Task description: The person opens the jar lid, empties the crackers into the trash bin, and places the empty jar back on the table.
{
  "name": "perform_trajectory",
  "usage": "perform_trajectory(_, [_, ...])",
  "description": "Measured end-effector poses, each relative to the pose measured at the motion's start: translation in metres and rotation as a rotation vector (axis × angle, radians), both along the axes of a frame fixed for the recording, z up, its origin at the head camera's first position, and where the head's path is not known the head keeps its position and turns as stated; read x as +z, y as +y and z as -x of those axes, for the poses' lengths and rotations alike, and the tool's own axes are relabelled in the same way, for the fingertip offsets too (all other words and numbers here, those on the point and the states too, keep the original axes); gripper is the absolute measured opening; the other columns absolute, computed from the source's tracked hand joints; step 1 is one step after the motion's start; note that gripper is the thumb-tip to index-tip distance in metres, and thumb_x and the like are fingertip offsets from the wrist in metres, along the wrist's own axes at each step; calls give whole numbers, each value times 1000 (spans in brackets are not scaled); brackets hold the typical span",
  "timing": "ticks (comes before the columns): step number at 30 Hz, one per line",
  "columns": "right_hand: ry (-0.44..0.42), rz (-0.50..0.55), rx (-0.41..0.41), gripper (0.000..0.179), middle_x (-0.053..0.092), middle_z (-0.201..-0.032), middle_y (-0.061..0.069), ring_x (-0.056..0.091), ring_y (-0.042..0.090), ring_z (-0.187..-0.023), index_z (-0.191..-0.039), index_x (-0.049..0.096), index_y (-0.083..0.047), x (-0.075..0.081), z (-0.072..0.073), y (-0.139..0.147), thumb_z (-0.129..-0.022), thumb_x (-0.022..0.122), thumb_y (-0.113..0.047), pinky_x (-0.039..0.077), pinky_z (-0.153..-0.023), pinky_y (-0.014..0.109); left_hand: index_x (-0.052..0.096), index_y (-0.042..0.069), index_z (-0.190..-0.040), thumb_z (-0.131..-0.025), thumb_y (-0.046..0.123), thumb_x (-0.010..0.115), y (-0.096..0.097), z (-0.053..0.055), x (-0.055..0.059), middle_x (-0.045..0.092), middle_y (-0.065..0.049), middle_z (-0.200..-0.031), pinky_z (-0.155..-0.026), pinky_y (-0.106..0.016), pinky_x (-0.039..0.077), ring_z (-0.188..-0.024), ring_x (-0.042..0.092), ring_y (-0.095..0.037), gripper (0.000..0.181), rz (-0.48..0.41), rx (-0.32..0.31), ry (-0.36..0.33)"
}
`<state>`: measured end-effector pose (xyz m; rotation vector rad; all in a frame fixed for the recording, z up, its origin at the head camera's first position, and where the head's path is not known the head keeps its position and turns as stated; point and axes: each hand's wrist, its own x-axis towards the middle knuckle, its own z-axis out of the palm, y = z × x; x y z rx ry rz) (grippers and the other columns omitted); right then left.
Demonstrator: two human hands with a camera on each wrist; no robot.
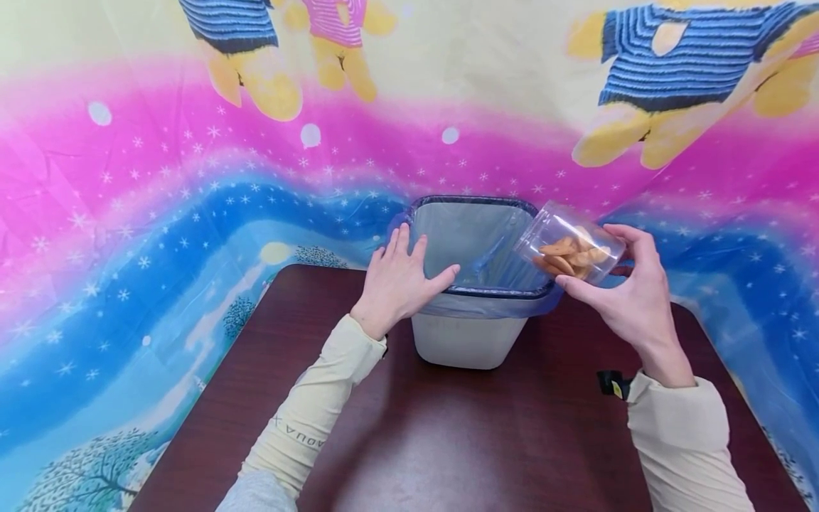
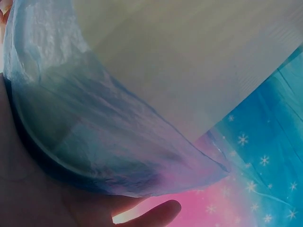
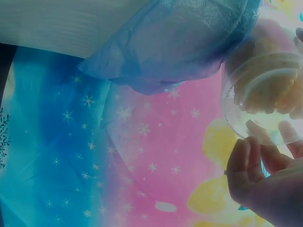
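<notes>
A light grey trash bin [image 1: 470, 341] with a dark rim stands on the table, lined with a thin bluish plastic bag [image 2: 118, 137] folded over its edge. My left hand [image 1: 404, 281] rests on the bin's left rim with its fingers spread and fairly straight. At the bin's right side, my right hand [image 1: 630, 291] grips a clear plastic jar [image 1: 572, 245] by its base end. The jar is tilted, its mouth toward the bin's opening over the right rim. Several tan, cookie-like pieces [image 1: 569, 257] lie inside the jar.
The bin sits on a dark reddish-brown table [image 1: 441, 441], near its far edge. A colourful printed cloth [image 1: 179, 192] with bears and snowflakes hangs behind the table and along its sides. A small black device [image 1: 614, 384] is at the right wrist.
</notes>
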<state>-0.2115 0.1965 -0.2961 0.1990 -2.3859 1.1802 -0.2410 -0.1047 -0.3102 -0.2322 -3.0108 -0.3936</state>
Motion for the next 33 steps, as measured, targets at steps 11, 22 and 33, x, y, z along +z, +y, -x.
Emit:
perform_trajectory(11, [-82,-4,53,85,41,-140,5,41,13,-116,-144,35,-27,4,3,-2,-74,83,-22,47,-86,26,30,17,-153,-86,76,31,0,0,0,14,-14,-162,-117,-54,23,-150,13,-31,88,-12,-1,-6])
perform_trajectory(22, [-78,-48,88,86,41,-142,8,44,31,-121,-145,35,-22,9,1,-7,-74,84,-23,38,-72,-1,29,18,-153,-87,75,31,0,0,0,15,-13,-162,-117,-52,24,-150,14,-30,87,-2,5,-6])
perform_trajectory(33, [-45,-75,118,88,41,-140,8,43,26,-120,-145,38,-20,9,2,-9,-71,86,-18,36,-73,-3,30,18,-152,-87,75,32,0,-1,0,15,-13,-162,-117,-52,24,-150,14,-30,87,-6,4,0])
